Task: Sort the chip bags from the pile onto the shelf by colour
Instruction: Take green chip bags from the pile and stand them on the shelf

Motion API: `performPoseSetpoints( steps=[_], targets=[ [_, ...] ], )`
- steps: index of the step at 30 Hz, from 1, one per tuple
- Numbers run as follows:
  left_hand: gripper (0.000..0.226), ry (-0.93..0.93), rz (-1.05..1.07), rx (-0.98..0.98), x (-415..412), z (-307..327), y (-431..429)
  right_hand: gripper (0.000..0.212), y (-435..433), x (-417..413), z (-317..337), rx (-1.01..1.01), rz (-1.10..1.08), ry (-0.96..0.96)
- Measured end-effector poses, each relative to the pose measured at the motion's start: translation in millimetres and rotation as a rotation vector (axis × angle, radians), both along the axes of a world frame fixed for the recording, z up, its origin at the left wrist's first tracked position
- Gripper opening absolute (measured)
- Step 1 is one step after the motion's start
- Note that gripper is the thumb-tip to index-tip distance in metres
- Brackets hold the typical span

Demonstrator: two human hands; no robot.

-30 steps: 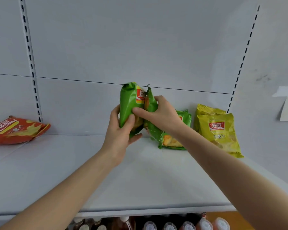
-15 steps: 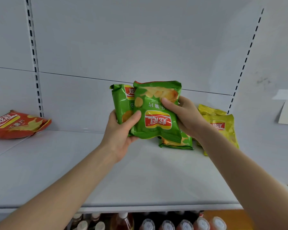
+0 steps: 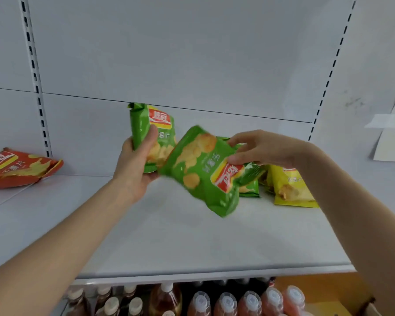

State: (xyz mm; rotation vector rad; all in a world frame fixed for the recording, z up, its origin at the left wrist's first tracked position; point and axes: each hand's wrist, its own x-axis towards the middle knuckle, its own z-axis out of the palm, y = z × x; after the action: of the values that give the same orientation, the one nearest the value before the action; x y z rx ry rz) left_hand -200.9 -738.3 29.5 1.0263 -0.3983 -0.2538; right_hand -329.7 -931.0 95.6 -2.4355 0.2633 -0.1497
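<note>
Gripping an upright green chip bag (image 3: 154,133) with thumb and fingers curled round it, the left hand (image 3: 135,166) holds it above the white shelf (image 3: 164,245). The right hand (image 3: 262,149) pinches a second green bag (image 3: 198,174), tilted and blurred, just beside the first. A third green bag (image 3: 252,190) lies on the shelf behind, beside a yellow bag (image 3: 291,189); a red bag (image 3: 18,167) lies far left.
</note>
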Motion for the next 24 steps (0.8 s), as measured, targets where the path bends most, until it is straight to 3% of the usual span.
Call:
performPoseSetpoints(
  steps=[2, 5, 9, 11, 15, 19, 21, 24],
  targets=[
    [0.068, -0.056, -0.055, 0.116, -6.7, 1.0, -1.1, 0.02, 7.7, 4.9, 6.2, -0.156, 0.076, 0.076],
    [0.058, -0.087, -0.129, 0.208, -12.3, -4.9, -5.8, 0.024, 15.3, 16.2, 8.8, -0.192, 0.107, -0.031],
    [0.039, 0.043, -0.015, 0.032, -3.5, -11.6, -12.9, 0.037, 13.0, 23.4, -6.2, -0.218, -0.132, -0.633],
    [0.041, 0.11, 0.063, -0.084, -0.3, -13.2, -16.3, 0.037, 15.7, 19.5, -16.7, -0.18, -0.319, -0.787],
    [0.043, 0.125, 0.111, -0.199, -4.9, -13.0, -23.3, 0.046, 28.4, 9.8, -37.7, 0.205, -0.286, -0.449],
    [0.04, 0.123, 0.004, -0.199, -16.5, -11.0, -31.6, 0.036, 17.6, 10.9, -39.2, 0.605, -0.242, -0.526],
    [0.035, 0.136, 0.017, -0.216, -16.9, -9.9, -30.0, 0.034, -0.5, 5.5, -27.6, 0.558, -0.294, -0.631],
    [0.034, 0.157, 0.082, -0.216, -9.7, -10.9, -20.8, 0.034, -38.3, -13.3, -8.3, 0.244, -0.336, -0.602]
  ],
)
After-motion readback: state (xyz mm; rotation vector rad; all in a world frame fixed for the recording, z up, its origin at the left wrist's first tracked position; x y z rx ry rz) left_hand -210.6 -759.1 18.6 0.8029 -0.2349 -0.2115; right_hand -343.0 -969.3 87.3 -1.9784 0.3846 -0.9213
